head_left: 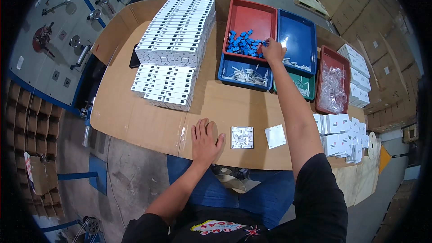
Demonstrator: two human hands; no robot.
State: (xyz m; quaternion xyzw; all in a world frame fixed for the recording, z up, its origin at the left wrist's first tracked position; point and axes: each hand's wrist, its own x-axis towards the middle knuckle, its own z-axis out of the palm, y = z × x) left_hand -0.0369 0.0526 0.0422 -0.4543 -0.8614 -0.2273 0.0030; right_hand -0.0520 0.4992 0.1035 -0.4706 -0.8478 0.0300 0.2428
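Observation:
My left hand (206,143) lies flat on the cardboard-covered table, fingers spread, holding nothing. Just right of it sits a small square white open box (242,137) filled with white parts, and beside that a plain white square plate (275,136). My right arm reaches out to a red tray (253,12) with a heap of small blue plastic pieces (243,43). At the heap's right edge, the fingers of my right hand (274,52) are pinched on what looks like a small blue plastic piece, mostly hidden by the fingertips.
Tall rows of white boxes (175,31) stand at left, a black flat object (134,56) beside them. Blue (297,31) and green (302,85) trays hold white parts; another red tray (333,87) holds clear bags. White packages (335,137) are piled at right.

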